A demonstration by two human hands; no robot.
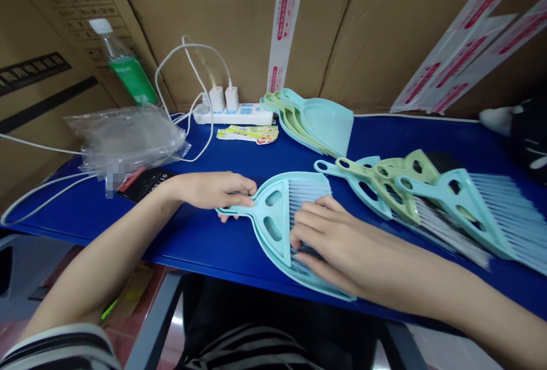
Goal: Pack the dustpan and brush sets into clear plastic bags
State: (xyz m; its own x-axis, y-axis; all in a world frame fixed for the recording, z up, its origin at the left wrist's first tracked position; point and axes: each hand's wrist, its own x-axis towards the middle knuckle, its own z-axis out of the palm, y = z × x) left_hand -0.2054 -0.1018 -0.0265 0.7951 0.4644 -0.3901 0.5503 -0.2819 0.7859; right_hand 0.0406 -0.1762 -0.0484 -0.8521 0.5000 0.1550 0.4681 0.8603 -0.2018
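Observation:
A light blue hand brush (pixel 281 210) lies in a matching dustpan (pixel 269 253), near the front edge of the blue table. My left hand (pixel 217 192) is closed around both handles, thumb on top. My right hand (pixel 327 239) rests on the brush's pale blue bristles (pixel 305 190), its fingers bent and slightly apart, grasping nothing. The palm and part of the bristles are hidden under it. To the right lies a pile of blue and green hand brushes (pixel 465 204). Behind, several nested blue and green dustpans (pixel 327 122) are stacked.
A white power strip (pixel 243 114) with chargers and cables stands at the back, with printed labels (pixel 248 134) before it. At left are clear plastic bags (pixel 128 136), a green-labelled bottle (pixel 128 70) and a dark phone-like object (pixel 147 183). Cardboard (pixel 231 16) walls the back.

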